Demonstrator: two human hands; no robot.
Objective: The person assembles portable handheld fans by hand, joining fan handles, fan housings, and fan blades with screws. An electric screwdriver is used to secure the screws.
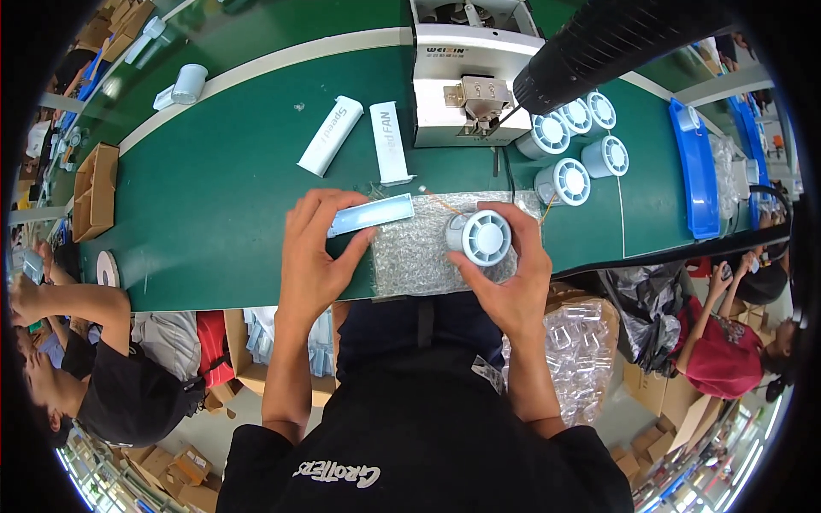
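Two things are in our hands over the bubble-wrap sheet (419, 256), which lies at the near edge of the green tabletop (222, 197). Our left hand (315, 256) has its fingers (329, 209) clenched round a flat pale-blue box (370, 214) at the sheet's far-left corner. Our right hand (511, 269) grips a small white round fan (481, 237) that rests on its side on the sheet, grille toward us, thumb and fingertips closed about its body.

We judge the step in hand to be the bringing together of fan and box on the sheet, before any wrapping has begun: the sheet lies flat and unfolded.

The next move, as we read it, calls for setting the box close against the fan and freeing one hand to lift a sheet edge, without letting the fan roll.

Beyond the sheet stand four more white fans (577, 145), to its far right. Two white cartons (359, 137) lie beyond its left end, and a grey machine (470, 77) stands directly behind it. A blue tray (697, 171) sits farther right of the sheet.
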